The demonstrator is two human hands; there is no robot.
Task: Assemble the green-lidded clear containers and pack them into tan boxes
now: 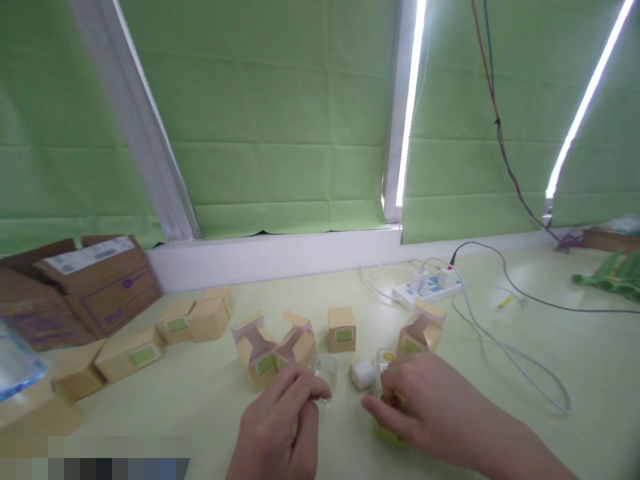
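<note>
Jar (325, 373) — a small clear one — sits on the table (500, 413) right at the tips of the left hand (280, 427). The thumb and pointing finger close on its near side, so the hand seems to pinch it and keep it from sliding. The jar looks empty, but it is blurry, so that is hard to tell.

The right hand (425, 407) curls over a yellow-green thing (387, 433) and presses down on it. The fingers wrap it closely, so most of it is hidden and it cannot be told what it is. A second clear jar (386, 360) with a yellow spot stands just past those fingers.

Between the two hands lies a white lump (363, 375), close to both, easy to reach.

Beyond the hands stand small tan boxes — two open ones (274, 350) just past the left grip, a shut one (342, 329) further back, and another open one (420, 332) past the right grip. Their flaps stand up, so things can go in from the top. More shut boxes (150, 343) lie far off to the left, beside a big carton (100, 280). A power strip (430, 285) with wires lies far behind the right hand.
</note>
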